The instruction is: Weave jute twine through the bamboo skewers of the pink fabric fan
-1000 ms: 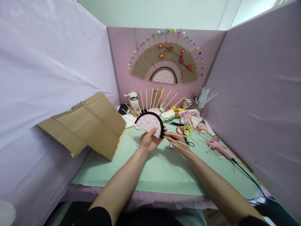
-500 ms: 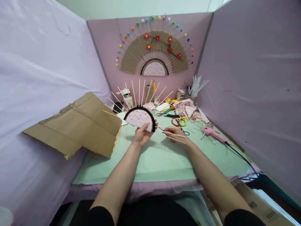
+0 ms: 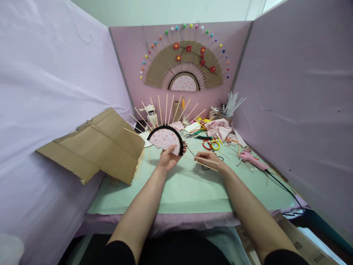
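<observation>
A half-round piece [image 3: 165, 139] with pink dotted cloth and a black rim has thin wooden sticks fanning out from its edge. My left hand [image 3: 168, 158] grips its lower right part, thumb on the cloth. Among the lower right sticks, my right hand [image 3: 208, 161] is closed on a thin black cord [image 3: 191, 151] that runs toward the rim. More of the cord lies looped on the green table [image 3: 187, 195] beside that hand.
Brown cardboard [image 3: 102, 143] leans at the left. A pink glue gun [image 3: 253, 159] with its cable lies right. Scissors [image 3: 211, 144], pink cloth [image 3: 217, 128] and a cup of white sticks [image 3: 231, 105] are behind. A finished fan [image 3: 183, 59] hangs on the back panel.
My right hand has moved slightly right and down, away from the half-round piece, and the cord between them looks longer. The whole view has shifted a little.
</observation>
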The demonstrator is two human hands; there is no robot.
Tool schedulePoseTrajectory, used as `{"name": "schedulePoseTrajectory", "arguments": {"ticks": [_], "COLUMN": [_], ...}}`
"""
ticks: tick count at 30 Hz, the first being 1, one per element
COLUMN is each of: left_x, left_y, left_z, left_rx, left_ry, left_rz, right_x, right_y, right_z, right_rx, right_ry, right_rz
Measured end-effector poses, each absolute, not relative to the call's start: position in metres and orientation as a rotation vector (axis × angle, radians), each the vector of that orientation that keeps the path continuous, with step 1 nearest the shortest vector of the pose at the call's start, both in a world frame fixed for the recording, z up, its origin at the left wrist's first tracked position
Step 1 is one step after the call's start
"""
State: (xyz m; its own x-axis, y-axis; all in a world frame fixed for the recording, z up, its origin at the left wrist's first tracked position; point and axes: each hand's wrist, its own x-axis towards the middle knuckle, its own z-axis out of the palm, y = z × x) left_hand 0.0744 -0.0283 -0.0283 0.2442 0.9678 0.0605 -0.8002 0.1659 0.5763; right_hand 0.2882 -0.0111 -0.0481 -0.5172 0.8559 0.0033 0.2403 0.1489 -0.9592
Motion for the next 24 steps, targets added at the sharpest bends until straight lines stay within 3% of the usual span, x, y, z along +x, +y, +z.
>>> {"name": "schedulePoseTrajectory", "arguments": {"ticks": [8, 18, 24], "left_x": [0.075, 0.073, 0.074], "left_y": [-0.031, -0.026, -0.025], "left_z": [-0.027, -0.028, -0.031], "left_rx": [0.556, 0.55, 0.543], "left_ry": [0.361, 0.407, 0.424], "left_rz": [1.305, 1.362, 1.388], "right_x": [0.289, 0.316, 0.323], "right_y": [-0.014, 0.002, -0.006], "right_z": [-0.043, -0.038, -0.039], "right_rx": [-1.037, -0.795, -0.71], "right_ry": [-1.955, -1.285, -1.186], "right_rz": [1.356, 1.394, 1.246]}}
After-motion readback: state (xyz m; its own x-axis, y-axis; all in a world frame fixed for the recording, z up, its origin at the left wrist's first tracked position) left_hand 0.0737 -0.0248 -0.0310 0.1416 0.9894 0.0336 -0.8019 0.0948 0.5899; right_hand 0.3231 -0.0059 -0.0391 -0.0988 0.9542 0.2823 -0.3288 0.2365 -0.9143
